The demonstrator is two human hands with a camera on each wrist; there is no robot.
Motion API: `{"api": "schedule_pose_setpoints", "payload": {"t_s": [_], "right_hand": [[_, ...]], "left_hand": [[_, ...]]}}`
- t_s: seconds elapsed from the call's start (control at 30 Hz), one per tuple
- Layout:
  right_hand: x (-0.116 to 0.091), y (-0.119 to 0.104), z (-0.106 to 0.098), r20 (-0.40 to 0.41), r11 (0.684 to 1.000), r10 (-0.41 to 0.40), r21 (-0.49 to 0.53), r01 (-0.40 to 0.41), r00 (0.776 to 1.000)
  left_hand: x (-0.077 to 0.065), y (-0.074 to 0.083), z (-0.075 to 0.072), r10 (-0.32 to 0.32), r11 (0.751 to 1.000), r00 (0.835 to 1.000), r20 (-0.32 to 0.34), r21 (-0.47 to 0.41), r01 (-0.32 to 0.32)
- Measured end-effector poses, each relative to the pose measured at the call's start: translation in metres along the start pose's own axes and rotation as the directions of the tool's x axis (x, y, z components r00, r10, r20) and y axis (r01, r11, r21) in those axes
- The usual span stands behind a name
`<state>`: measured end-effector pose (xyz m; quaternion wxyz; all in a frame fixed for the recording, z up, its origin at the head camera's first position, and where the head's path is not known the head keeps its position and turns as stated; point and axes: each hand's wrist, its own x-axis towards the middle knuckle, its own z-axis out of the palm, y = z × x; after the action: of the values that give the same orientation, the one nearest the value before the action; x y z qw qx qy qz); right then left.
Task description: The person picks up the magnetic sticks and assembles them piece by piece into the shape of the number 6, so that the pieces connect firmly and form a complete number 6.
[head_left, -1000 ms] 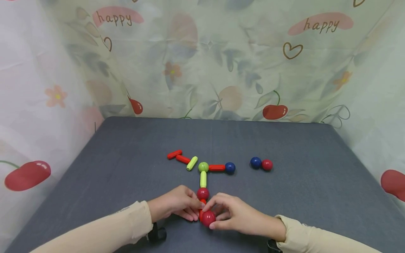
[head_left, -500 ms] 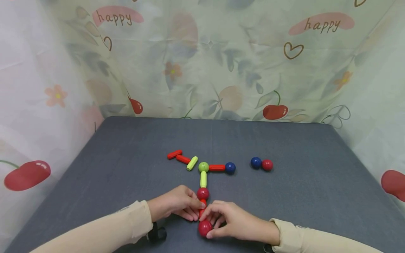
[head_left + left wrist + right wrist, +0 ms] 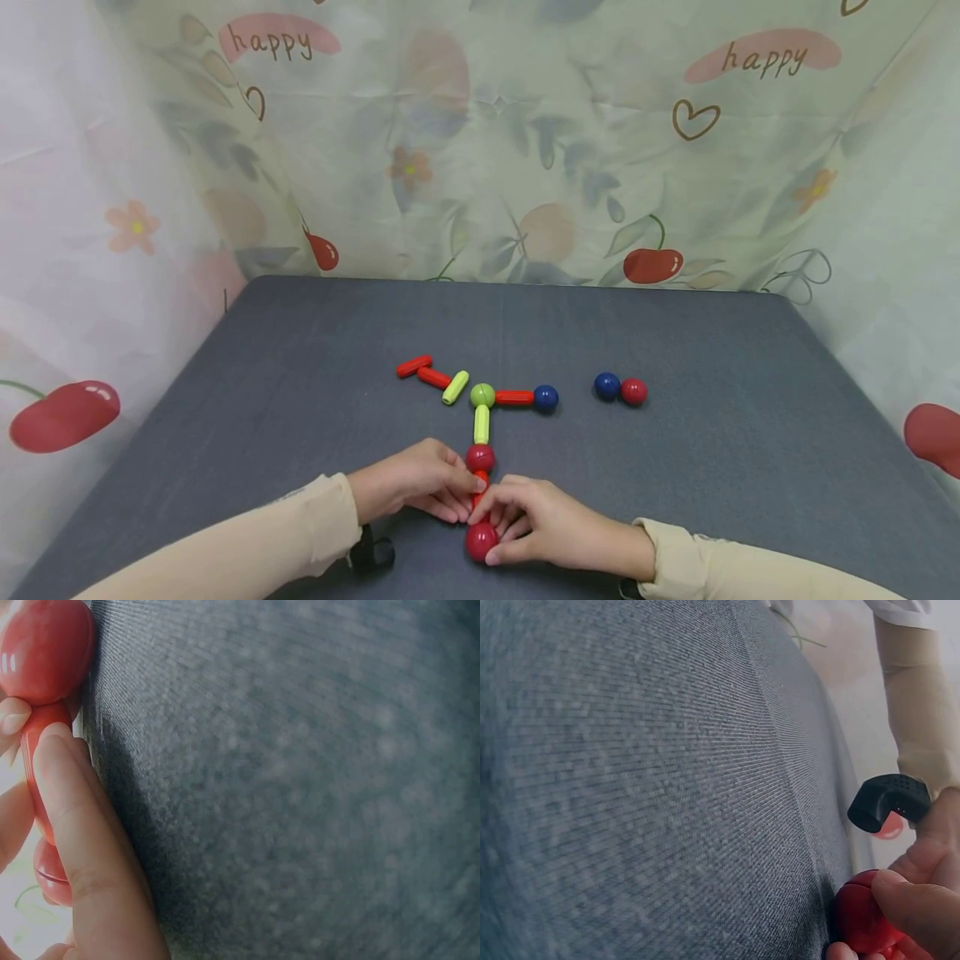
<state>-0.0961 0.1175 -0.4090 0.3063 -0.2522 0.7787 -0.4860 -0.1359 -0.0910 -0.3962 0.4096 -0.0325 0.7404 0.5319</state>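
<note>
Near the front of the table, my left hand (image 3: 420, 482) pinches a red rod (image 3: 481, 482) between thumb and fingers. My right hand (image 3: 555, 527) grips a red ball (image 3: 482, 542) at the rod's near end. In the left wrist view this ball (image 3: 46, 652) meets the rod (image 3: 39, 780), partly covered by fingers. A second red ball (image 3: 480, 457) touches the rod's far end. From it a yellow-green rod (image 3: 482, 425) runs up to a green ball (image 3: 482, 397). To the right of that ball, a red rod (image 3: 514, 398) reaches a blue ball (image 3: 546, 399).
Two red rods (image 3: 414, 366) and a loose yellow-green rod (image 3: 455, 387) lie left of the green ball. Farther right, a second blue ball (image 3: 607, 386) and a third red ball (image 3: 633, 392) sit side by side. A patterned curtain (image 3: 495, 167) hangs behind the dark table (image 3: 697, 467).
My right hand has moved toward the table's front edge and slightly left with the near red ball, which now lines up with the rod. My left hand has stayed nearly still.
</note>
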Motion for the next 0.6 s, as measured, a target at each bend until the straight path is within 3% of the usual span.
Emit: {"api": "schedule_pose_setpoints", "payload": {"t_s": [0.6], "right_hand": [[0.0006,0.0025,0.0002,0.000,1.000,0.005,0.016,-0.005,1.000]], "left_hand": [[-0.0007,0.0016,0.0001,-0.015,1.000,1.000,0.000,-0.001,0.015]]}}
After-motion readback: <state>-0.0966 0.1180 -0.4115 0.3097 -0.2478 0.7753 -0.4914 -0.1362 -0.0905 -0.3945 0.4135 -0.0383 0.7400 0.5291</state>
